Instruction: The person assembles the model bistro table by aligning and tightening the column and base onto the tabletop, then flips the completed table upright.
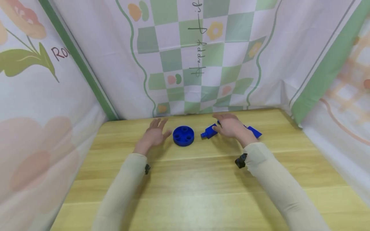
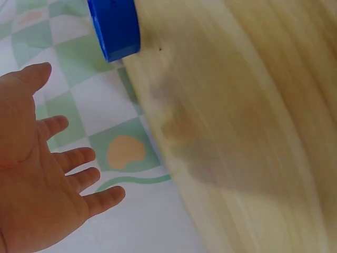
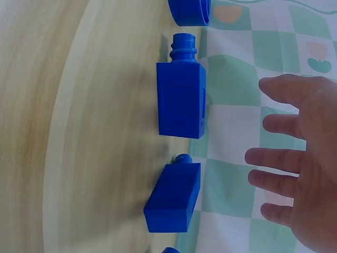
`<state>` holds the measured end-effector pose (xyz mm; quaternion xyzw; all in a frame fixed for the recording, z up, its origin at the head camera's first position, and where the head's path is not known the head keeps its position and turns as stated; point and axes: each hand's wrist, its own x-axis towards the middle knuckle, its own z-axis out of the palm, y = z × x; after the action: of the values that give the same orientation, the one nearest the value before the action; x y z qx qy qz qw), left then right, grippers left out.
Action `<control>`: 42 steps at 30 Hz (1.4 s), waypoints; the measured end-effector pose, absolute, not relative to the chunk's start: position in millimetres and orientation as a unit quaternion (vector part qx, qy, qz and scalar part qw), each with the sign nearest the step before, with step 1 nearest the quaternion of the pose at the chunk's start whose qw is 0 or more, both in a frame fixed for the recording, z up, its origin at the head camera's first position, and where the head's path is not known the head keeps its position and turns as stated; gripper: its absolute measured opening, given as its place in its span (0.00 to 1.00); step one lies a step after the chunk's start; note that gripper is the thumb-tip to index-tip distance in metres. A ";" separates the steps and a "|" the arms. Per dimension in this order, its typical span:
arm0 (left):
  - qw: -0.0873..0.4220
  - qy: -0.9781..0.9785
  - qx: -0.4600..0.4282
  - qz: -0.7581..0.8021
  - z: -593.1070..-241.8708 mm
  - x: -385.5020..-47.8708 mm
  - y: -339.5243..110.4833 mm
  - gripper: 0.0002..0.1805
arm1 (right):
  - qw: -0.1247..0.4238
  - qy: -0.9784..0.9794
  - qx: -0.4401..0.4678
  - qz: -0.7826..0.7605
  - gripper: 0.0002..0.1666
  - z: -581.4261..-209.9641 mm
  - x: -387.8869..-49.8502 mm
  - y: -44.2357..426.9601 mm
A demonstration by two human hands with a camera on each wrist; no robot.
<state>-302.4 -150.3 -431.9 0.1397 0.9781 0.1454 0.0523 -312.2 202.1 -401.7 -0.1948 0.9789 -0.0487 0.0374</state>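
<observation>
A round blue disc (image 1: 183, 136) with three sockets lies flat on the table between the hands. My left hand (image 1: 154, 133) hovers left of it, fingers spread and holding nothing; the left wrist view shows its open palm (image 2: 37, 163) apart from the disc's rim (image 2: 117, 29). My right hand (image 1: 229, 126) is held above several blue blocks, its fingers extended. One rectangular block with a ridged, bottle-like neck (image 3: 181, 100) lies nearest the disc. A second block (image 3: 174, 197) with a small knob lies beside it, mostly hidden by the hand in the head view. Farther right lies another blue piece (image 1: 254, 131), partly covered.
The wooden table (image 1: 190, 192) ends at a hanging cloth (image 1: 199, 57) with green checks behind the blue parts. More printed cloth hangs at the left (image 1: 43, 128) and right (image 1: 341, 128). Small black devices sit on both wrists.
</observation>
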 end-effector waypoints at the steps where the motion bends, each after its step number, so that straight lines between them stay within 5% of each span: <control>1: 0.056 0.977 0.141 0.148 -432.9 -302.2 -149.5 0.40 | 0.040 0.979 -0.196 -0.047 0.40 -402.6 -312.6 201.0; 30: 0.110 0.971 0.175 0.116 -449.1 -305.4 -129.9 0.37 | 0.095 0.975 -0.194 -0.055 0.37 -418.5 -317.0 186.2; 42: 0.119 0.968 0.180 0.128 -450.3 -302.1 -128.9 0.37 | 0.066 0.974 -0.214 -0.032 0.33 -423.7 -315.3 185.2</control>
<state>-302.1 -128.9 -450.3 0.1796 0.9680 0.1285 0.1192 -315.3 185.2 -423.7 -0.2135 0.9742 -0.0316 0.0659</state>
